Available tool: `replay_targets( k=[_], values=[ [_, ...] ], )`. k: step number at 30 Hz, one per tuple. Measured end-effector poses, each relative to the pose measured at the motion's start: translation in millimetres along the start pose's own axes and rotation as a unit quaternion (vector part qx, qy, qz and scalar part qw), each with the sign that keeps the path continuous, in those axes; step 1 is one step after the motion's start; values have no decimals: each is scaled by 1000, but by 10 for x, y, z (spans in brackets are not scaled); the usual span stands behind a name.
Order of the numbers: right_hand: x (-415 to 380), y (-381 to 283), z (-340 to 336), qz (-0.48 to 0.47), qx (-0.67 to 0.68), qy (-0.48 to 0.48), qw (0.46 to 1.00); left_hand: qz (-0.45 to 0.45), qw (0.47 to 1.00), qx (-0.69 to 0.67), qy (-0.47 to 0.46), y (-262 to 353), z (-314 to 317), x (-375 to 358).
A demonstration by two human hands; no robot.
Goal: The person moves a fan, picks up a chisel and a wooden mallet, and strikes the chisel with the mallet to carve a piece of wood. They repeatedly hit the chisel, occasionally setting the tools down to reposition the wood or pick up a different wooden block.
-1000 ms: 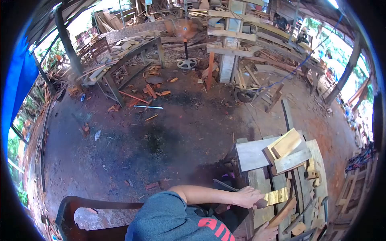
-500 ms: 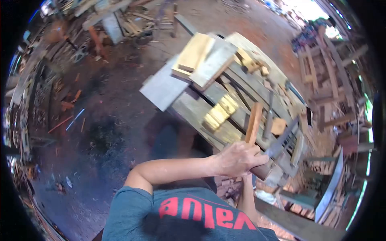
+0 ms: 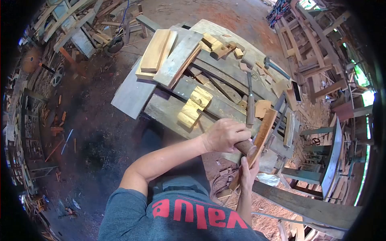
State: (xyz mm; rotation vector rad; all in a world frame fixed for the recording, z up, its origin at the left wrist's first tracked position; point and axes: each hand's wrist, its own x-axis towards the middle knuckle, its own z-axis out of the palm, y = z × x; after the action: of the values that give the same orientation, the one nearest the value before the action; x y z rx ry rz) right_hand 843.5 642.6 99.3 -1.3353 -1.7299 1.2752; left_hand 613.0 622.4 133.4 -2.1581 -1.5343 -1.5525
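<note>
My left hand (image 3: pixel 227 135) is closed round a dark brown, rounded wooden tool (image 3: pixel 244 147); its pale end meets a long wooden strip (image 3: pixel 263 132), and I cannot make out its exact kind. Lower down, my right hand (image 3: pixel 249 172) grips that strip, with the thumb along its side. The strip stands tilted at the bench's near corner, its upper face rough and brown. Close by on the bench lie a chisel-like tool with a wooden handle (image 3: pixel 250 108) and a small wood block (image 3: pixel 262 107). Left of these sit yellow carved blocks (image 3: pixel 196 106).
The plank bench (image 3: pixel 169 106) carries stacked boards (image 3: pixel 157 52), a hammer (image 3: pixel 277 68), a black phone (image 3: pixel 296 91) and a wooden hand plane (image 3: pixel 222 51). Timber is piled along both sides. A long beam (image 3: pixel 305 203) runs at lower right.
My left hand has moved left and up off the strip and now holds the dark wooden tool against it. The strip has shifted right, held by my right hand. The view has turned.
</note>
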Motion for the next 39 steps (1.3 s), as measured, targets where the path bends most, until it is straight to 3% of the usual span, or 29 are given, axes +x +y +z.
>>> replay_targets(
  k=[9,13,18,20,21,23,25,27,28,29,32,33,35,37,38,39],
  values=[
    [-51,40,-122,38,85,-5,996,-38,999,2,12,-43,-26,94],
    [-11,-4,-140,-71,64,30,995,-40,999,0,11,-64,-10,97],
    [11,-133,-224,-101,78,24,992,-58,998,13,-7,-83,28,35],
    [-69,-499,-320,-93,73,80,990,-72,997,15,5,-69,26,31],
    [-99,-528,-399,-123,169,105,972,-86,996,15,16,-56,30,26],
    [-38,-773,-484,-293,313,66,901,-88,996,3,31,-50,19,70],
    [-144,-681,-422,-278,325,41,903,-84,995,-9,49,-49,7,104],
    [-324,-359,-258,-183,189,14,965,-98,994,-21,51,-80,9,112],
    [-325,-256,-193,-159,-8,-10,987,-96,994,-20,54,-100,12,113],
    [-326,-155,-128,-152,-208,-40,965,-104,993,-18,55,-111,26,108],
    [-362,-320,-292,-83,-28,-25,996,-114,992,-14,58,-130,-26,119],
    [-384,-449,-321,-56,71,24,996,-120,991,-26,46,-89,-27,86],
    [-281,-611,-253,-259,329,32,908,-114,992,-28,42,-77,-40,93],
    [-290,-521,-135,-294,373,27,879,-109,993,-20,51,-87,-20,84],
    [-300,-49,-154,-246,153,14,957,-106,993,-19,54,-93,-24,92],
    [-310,-164,-101,-127,29,-35,991,-110,992,-17,59,-95,-32,97]
  ],
)
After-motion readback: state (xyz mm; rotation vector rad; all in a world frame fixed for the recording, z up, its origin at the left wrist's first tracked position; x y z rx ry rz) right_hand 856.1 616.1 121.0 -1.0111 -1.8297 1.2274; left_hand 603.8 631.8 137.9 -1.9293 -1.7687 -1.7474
